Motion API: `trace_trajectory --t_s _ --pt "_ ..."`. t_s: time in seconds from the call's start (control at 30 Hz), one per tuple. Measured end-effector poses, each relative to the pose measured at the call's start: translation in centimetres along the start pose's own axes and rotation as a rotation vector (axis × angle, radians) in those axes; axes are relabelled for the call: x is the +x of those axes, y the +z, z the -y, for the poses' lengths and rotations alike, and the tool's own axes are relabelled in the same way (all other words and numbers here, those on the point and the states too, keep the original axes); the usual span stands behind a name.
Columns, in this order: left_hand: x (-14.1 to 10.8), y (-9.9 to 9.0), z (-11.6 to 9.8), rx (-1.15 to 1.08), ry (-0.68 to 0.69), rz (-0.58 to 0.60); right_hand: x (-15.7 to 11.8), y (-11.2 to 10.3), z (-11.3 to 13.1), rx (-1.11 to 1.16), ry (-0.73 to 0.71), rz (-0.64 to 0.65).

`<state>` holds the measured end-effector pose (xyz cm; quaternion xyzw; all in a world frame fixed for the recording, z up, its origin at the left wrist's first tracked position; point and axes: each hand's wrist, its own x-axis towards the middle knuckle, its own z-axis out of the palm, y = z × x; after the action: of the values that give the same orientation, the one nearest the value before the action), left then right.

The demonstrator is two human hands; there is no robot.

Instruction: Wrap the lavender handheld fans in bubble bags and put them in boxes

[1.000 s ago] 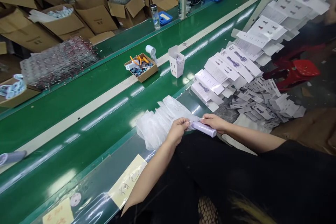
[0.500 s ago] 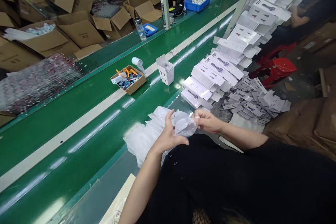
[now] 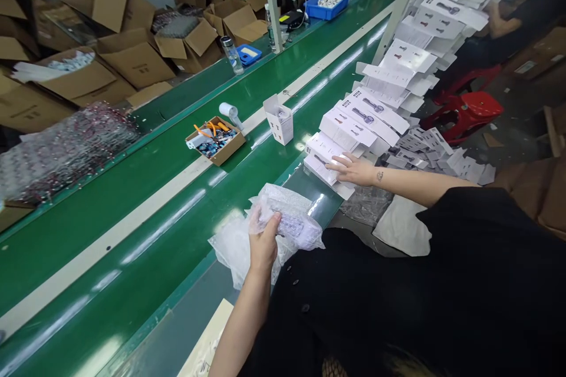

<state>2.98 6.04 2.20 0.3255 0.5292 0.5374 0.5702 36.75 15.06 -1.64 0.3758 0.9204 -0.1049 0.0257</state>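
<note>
My left hand point(image 3: 264, 242) is closed around a bubble-wrap bag point(image 3: 298, 227) with a pale lavender item inside; the item's shape is blurred by the wrap. More bubble-wrap bags point(image 3: 232, 247) lie under and beside that hand at the bench edge. My right hand point(image 3: 351, 169) reaches out to the near end of a long row of printed white cartons point(image 3: 325, 147). Its fingers are stretched out over the nearest carton, apparently touching it. Across the belt stands one upright white box point(image 3: 279, 122) with its lid flap raised.
A green conveyor belt point(image 3: 168, 188) runs diagonally past me. On it sit a small cardboard box point(image 3: 227, 150) of parts and orange-handled tools, and a white cylindrical item point(image 3: 229, 111). Beyond are a blue tray point(image 3: 327, 6) and a bottle point(image 3: 232, 54). Red stools point(image 3: 475, 109) stand right, near another person.
My right hand has let go of the bubble-wrap bag and moved right and forward to the cartons. The left hand has closed around the wrapped item.
</note>
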Motion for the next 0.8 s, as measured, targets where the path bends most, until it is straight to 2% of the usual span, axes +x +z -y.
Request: trace_trajectory --t_s 0.07,0.13,0.23,0.3,0.37,0.47,0.57,0.67,0.73,0.8 --pt "-0.1 -0.2 -0.5 -0.018 0.011 -0.006 1.2 -0.5 -0.5 0.182 -0.094 -0.067" --pt "-0.2 -0.7 -0.8 -0.066 0.039 -0.057 2.2 -2.5 -0.2 0.343 -0.097 -0.119" --pt "0.0 -1.6 -1.6 -0.144 0.095 -0.172 3.8 -6.5 1.8 0.399 0.056 -0.244" --pt "0.2 -1.9 -2.5 -0.180 0.145 -0.221 4.9 -8.0 4.0 0.397 0.221 -0.370" --pt "0.3 -1.8 -3.4 -0.204 0.178 -0.222 5.9 -7.6 6.4 0.437 0.343 -0.440" --pt "0.7 -0.9 -3.9 -0.159 0.175 -0.168 7.2 -4.1 9.2 0.598 0.337 -0.424" --pt "0.8 -0.3 -2.7 0.138 0.238 -0.175 8.3 -0.4 10.6 0.775 0.338 -0.385" --pt "0.1 -0.1 -0.6 0.668 0.424 -0.164 9.1 1.1 11.1 0.848 0.404 -0.373" --pt "-0.5 0.4 0.3 0.999 0.515 -0.049 9.6 1.0 11.2 0.836 0.368 -0.377" --pt "-0.8 1.6 0.5 1.249 0.545 0.097 10.0 0.7 11.1 0.832 0.318 -0.368"
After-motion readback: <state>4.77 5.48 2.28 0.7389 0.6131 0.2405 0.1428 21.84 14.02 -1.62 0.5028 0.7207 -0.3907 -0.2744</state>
